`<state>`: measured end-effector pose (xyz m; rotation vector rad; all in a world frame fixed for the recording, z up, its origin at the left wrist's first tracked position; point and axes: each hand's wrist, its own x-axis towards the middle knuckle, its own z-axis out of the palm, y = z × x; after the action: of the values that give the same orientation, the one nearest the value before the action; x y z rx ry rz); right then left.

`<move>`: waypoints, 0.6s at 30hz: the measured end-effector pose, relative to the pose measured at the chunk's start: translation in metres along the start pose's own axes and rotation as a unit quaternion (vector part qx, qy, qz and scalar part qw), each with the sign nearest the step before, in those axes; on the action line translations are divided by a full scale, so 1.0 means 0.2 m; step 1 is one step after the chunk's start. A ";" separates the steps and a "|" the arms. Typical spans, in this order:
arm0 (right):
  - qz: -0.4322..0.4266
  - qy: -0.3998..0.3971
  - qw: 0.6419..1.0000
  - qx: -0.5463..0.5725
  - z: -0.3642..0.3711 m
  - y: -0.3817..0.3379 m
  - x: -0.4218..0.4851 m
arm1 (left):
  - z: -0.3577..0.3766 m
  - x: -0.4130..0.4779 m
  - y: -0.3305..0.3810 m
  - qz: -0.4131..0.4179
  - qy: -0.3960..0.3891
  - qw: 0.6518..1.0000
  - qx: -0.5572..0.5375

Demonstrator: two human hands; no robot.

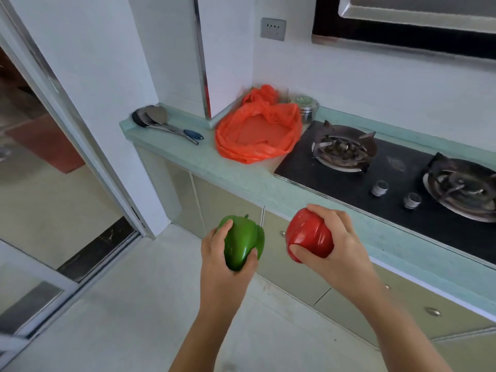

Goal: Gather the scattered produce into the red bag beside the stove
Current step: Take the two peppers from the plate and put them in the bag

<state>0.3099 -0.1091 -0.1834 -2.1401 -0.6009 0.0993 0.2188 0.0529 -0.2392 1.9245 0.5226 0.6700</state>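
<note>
My left hand [217, 260] grips a glossy green bell pepper [241, 242], held in the air in front of the cabinets. My right hand [331, 241] grips a red bell pepper [307, 236] just before the counter's front edge. The red plastic bag [257, 130] lies open and crumpled on the pale green counter [241, 178], left of the black gas stove [375, 167] and well beyond both hands. Nothing shows inside the bag.
Metal ladles and a spatula [158, 118] lie on the counter's left end. A steel lidded pot [307, 107] stands behind the bag by the wall. Two burners and two knobs sit on the stove. A sliding door frame [88, 162] opens at left over a tiled floor.
</note>
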 end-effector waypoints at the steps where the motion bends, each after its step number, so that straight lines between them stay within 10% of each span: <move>1: -0.002 -0.002 1.000 -0.003 0.03 -0.02 0.07 | -0.01 0.07 -0.02 -0.002 0.001 1.000 0.000; 18: 0.055 0.008 0.998 0.007 0.29 0.14 1.03 | 0.20 1.02 -0.34 0.006 -0.023 0.999 0.029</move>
<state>0.4858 0.0133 -0.2111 -2.1590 -0.4715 0.1463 0.3941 0.1799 -0.2691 1.9937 0.5062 0.6226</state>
